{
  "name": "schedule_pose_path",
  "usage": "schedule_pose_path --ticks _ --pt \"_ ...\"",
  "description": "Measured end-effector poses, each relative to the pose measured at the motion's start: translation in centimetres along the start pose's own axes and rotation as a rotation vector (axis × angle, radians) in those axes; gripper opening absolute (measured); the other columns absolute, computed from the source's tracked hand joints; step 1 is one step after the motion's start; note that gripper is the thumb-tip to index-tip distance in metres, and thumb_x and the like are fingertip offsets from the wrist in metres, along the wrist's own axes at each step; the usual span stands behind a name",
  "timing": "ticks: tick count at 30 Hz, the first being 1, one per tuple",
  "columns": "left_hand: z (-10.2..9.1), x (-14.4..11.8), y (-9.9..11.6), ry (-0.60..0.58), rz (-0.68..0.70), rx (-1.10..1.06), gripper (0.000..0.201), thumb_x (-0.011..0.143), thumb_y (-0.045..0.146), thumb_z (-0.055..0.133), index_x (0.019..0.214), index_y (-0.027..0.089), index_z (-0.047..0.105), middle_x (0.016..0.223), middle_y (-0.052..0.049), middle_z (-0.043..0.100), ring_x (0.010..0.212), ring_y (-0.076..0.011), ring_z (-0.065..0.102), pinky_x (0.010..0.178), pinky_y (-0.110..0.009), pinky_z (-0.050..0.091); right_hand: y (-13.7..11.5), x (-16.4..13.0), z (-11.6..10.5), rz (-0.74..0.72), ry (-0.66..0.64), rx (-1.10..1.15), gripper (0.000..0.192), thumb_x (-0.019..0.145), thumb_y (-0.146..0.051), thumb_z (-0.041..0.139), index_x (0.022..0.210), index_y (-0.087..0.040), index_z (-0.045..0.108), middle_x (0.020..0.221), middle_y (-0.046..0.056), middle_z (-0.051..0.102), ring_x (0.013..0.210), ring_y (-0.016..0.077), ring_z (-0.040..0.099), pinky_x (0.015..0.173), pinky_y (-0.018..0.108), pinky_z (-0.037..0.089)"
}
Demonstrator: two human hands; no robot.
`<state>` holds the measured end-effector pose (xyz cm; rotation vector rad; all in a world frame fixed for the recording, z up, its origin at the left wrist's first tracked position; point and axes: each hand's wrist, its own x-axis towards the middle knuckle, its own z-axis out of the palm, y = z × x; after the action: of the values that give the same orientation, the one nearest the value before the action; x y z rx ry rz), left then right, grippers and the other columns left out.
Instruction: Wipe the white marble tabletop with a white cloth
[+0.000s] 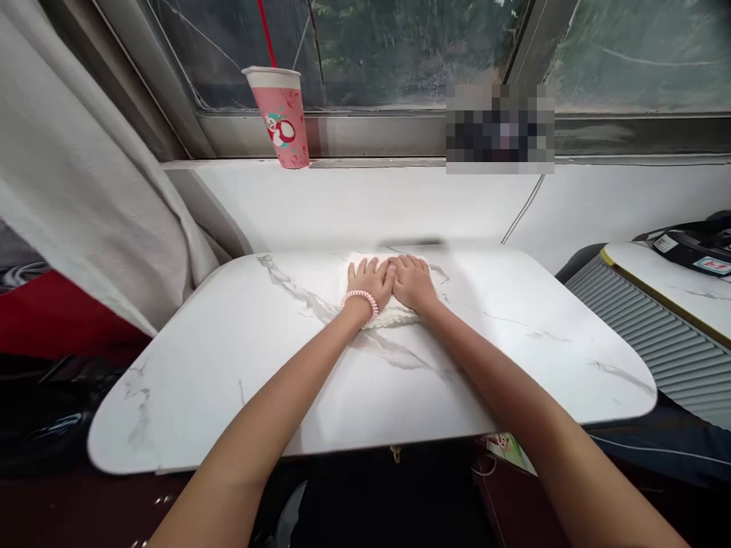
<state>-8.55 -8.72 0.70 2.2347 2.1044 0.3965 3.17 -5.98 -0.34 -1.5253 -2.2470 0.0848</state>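
Observation:
My left hand [372, 281] lies flat on a whitish cloth [394, 316] with its fingers spread. A pink coiled band [361, 298] circles that wrist. Right beside it, my right hand [412, 281] presses down on the cloth, fingers stretched forward and somewhat bent; its thumb side touches the left hand. The cloth has a wavy lower edge and is partly hidden under both palms. It rests near the far edge of a white marble-patterned tabletop [188, 380].
On the window sill stands a pink paper cup [285, 122] with a red straw. A pale curtain [114, 152] hangs at the left. To the right are a ribbed grey panel [645, 335] and a second marbled surface [685, 281] bearing a black object [697, 247].

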Motion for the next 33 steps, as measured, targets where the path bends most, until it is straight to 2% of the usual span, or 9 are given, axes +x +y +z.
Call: schedule_pose_path --ticks 4,7,10,14,17,21,25,29,33 --pt "0.5 4.0 -0.7 -0.005 0.007 -0.007 0.059 0.101 0.045 0.012 0.146 0.024 0.043 0.155 -0.006 0.041 0.145 -0.0278 0.030 0.120 -0.053 0.015 1.9 4.2 1.4 -0.052 0.041 0.084 0.042 0.094 -0.027 0.035 0.129 -0.018 0.058 0.135 0.012 0.060 0.129 0.0277 0.045 0.113 0.046 0.026" --pt "0.7 6.3 -1.2 -0.006 0.035 0.000 0.060 0.100 0.047 0.013 0.147 0.024 0.042 0.155 -0.007 0.041 0.145 -0.0274 0.030 0.120 -0.054 0.015 3.4 6.8 2.1 -0.073 0.029 0.108 0.041 0.092 -0.027 0.041 0.129 -0.018 0.058 0.136 0.010 0.059 0.130 0.0275 0.044 0.113 0.045 0.026" --pt "0.7 7.8 -1.6 -0.023 0.072 0.008 0.061 0.099 0.051 0.015 0.146 0.024 0.041 0.154 -0.009 0.041 0.144 -0.0275 0.030 0.119 -0.054 0.016 4.4 8.5 2.4 -0.080 0.018 0.132 0.041 0.091 -0.032 0.048 0.128 -0.019 0.059 0.136 0.010 0.059 0.130 0.0280 0.045 0.111 0.044 0.029" --pt "0.7 8.5 -1.8 -0.055 0.113 0.027 0.067 0.097 0.059 0.017 0.148 0.021 0.038 0.156 -0.011 0.038 0.145 -0.0290 0.027 0.119 -0.055 0.013 5.2 9.4 2.4 -0.072 0.042 0.175 0.039 0.088 -0.037 0.054 0.122 -0.020 0.063 0.132 0.009 0.061 0.126 0.0282 0.048 0.109 0.042 0.033" --pt "0.7 8.4 -1.8 -0.075 0.133 0.060 0.078 0.092 0.068 0.025 0.152 0.018 0.031 0.159 -0.014 0.031 0.148 -0.0313 0.021 0.120 -0.055 0.009 5.3 9.5 2.4 -0.063 0.055 0.214 0.036 0.086 -0.035 0.057 0.119 -0.021 0.065 0.130 0.007 0.062 0.123 0.0267 0.050 0.109 0.041 0.034" --pt "0.8 7.7 -1.6 -0.090 0.138 0.085 0.093 0.084 0.077 0.036 0.154 0.016 0.025 0.161 -0.016 0.025 0.149 -0.0341 0.016 0.120 -0.057 0.006 5.3 9.2 2.4 -0.074 0.054 0.250 0.034 0.088 -0.030 0.052 0.117 -0.019 0.066 0.128 0.007 0.065 0.123 0.0242 0.052 0.110 0.040 0.033" --pt "0.7 6.7 -1.2 -0.110 0.140 0.097 0.097 0.082 0.079 0.037 0.155 0.017 0.023 0.163 -0.016 0.020 0.150 -0.0355 0.012 0.119 -0.058 0.005 5.2 8.2 1.9 -0.065 0.037 0.267 0.037 0.090 -0.024 0.042 0.118 -0.019 0.066 0.131 0.005 0.064 0.126 0.0213 0.051 0.111 0.039 0.033" --pt "0.6 4.8 -0.3 -0.133 0.147 0.108 0.097 0.082 0.079 0.036 0.156 0.018 0.021 0.163 -0.016 0.018 0.151 -0.0359 0.011 0.119 -0.059 0.005 5.0 5.9 0.8 -0.067 0.014 0.207 0.040 0.088 -0.022 0.043 0.122 -0.018 0.064 0.135 0.005 0.062 0.128 0.0207 0.050 0.113 0.038 0.031" --pt "0.5 1.6 1.1 -0.135 0.159 0.113 0.102 0.080 0.082 0.037 0.156 0.016 0.020 0.164 -0.017 0.017 0.150 -0.0372 0.013 0.119 -0.059 0.005 4.2 1.7 -0.6 -0.072 -0.024 0.099 0.045 0.089 -0.024 0.043 0.131 -0.017 0.058 0.141 0.008 0.057 0.133 0.0219 0.047 0.115 0.039 0.029"
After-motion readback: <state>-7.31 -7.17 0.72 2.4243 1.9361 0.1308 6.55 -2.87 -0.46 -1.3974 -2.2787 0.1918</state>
